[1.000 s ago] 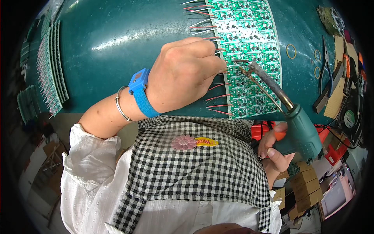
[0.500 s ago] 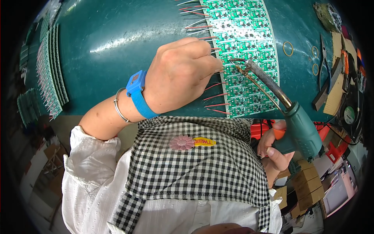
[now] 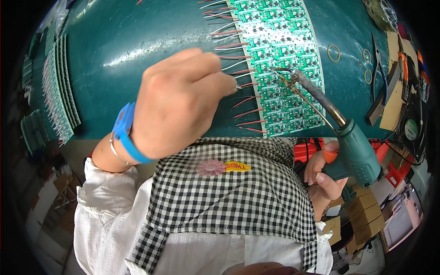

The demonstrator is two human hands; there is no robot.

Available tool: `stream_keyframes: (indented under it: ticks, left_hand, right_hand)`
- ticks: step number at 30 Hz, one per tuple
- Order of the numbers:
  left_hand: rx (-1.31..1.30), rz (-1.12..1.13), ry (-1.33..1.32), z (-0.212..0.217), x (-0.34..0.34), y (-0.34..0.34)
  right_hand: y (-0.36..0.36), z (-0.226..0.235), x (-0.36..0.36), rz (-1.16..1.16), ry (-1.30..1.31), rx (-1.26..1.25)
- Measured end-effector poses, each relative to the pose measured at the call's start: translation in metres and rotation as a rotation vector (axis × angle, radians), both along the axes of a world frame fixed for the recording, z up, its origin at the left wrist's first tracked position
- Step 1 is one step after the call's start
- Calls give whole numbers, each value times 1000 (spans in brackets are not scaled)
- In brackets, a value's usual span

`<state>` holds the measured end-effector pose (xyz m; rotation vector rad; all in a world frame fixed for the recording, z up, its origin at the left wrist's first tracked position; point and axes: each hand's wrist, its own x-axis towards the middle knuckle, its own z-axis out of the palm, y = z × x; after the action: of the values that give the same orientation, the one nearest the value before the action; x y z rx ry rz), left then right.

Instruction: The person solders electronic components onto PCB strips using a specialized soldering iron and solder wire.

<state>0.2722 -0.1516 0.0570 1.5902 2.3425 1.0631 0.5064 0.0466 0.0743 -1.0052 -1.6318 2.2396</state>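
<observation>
My left hand, with a blue strap on its wrist, hovers just left of the circuit board panel. Its thumb and fingers are pinched together; whether a wire lies between them is hidden. Red, white and black wires stick out from the panel's left edge, close to the fingertips. In my right hand is a green soldering gun, gripped by its handle near the orange trigger. Its metal barrel slants up and left, and the dark tip hangs over the middle of the green boards.
Stacked panels with wires stand at the left of the green table. On the right lie several rubber bands, pliers and a strip of cardboard. Cardboard boxes sit below the table at right.
My left hand has drawn back to the left, away from the panel's edge, uncovering more wires. The panel appears slightly farther left in view. My right hand still grips the soldering gun.
</observation>
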Motion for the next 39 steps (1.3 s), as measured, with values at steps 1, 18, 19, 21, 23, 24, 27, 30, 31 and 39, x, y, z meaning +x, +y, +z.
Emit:
stream_keyframes:
  ticks: [1, 18, 19, 21, 23, 24, 27, 30, 31, 39]
  left_hand:
    - [8, 4, -17, 5, 1, -1]
    - [226, 16, -49, -47, 20, 16]
    - [227, 16, -50, -47, 20, 16]
    - [207, 11, -41, -46, 20, 16]
    - [216, 16, -41, -47, 21, 17]
    - [225, 20, -41, -47, 21, 17]
    - [196, 10, -31, -45, 22, 21]
    - [177, 11, -37, -45, 20, 16]
    - [182, 17, -41, -46, 20, 13]
    - [146, 22, -34, -42, 22, 19]
  right_hand:
    - [4, -2, 2, 17, 34, 2]
    - [3, -4, 22, 35, 36, 5]
    - [3, -3, 22, 40, 25, -1]
    - [1, -3, 22, 44, 15, -8]
    - [-2, -1, 19, -16, -37, -24]
    - [-1, -3, 19, -15, -37, -25]
    - [2, -6, 22, 39, 10, -51]
    - [-1, -5, 19, 30, -19, -45]
    - [-2, -7, 19, 58, -20, -41]
    - [3, -7, 21, 12, 66, -58]
